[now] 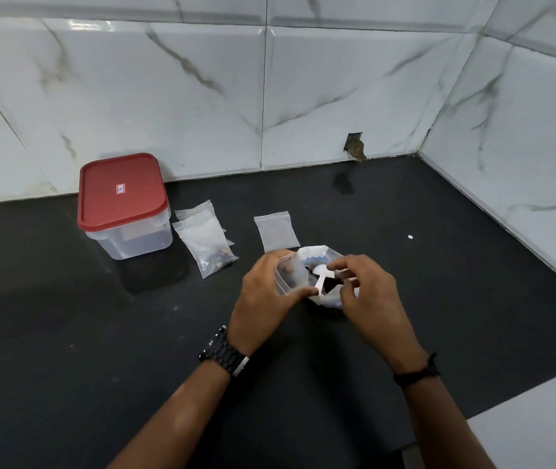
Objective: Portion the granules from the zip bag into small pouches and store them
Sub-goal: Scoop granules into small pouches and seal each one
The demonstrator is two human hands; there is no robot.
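Observation:
The white zip bag (320, 257) stands open on the black counter, with dark granules showing inside. My left hand (263, 296) grips a small clear pouch (292, 275) at the bag's left side. My right hand (368, 289) pinches the handle of a white plastic spoon (322, 277) whose bowl sits over the bag's mouth. An empty small pouch (276, 230) lies flat just behind the bag. Two more pouches (207, 242) lie to the left, the front one holding some granules. A clear box with a red lid (124, 204) stands at the far left, lid on.
The black counter (439, 265) runs to white marble-pattern wall tiles behind and on the right. A gap in the tile (355, 147) sits at the back wall's base. A small white speck (410, 237) lies to the right. A white surface (540, 418) juts in at the near right.

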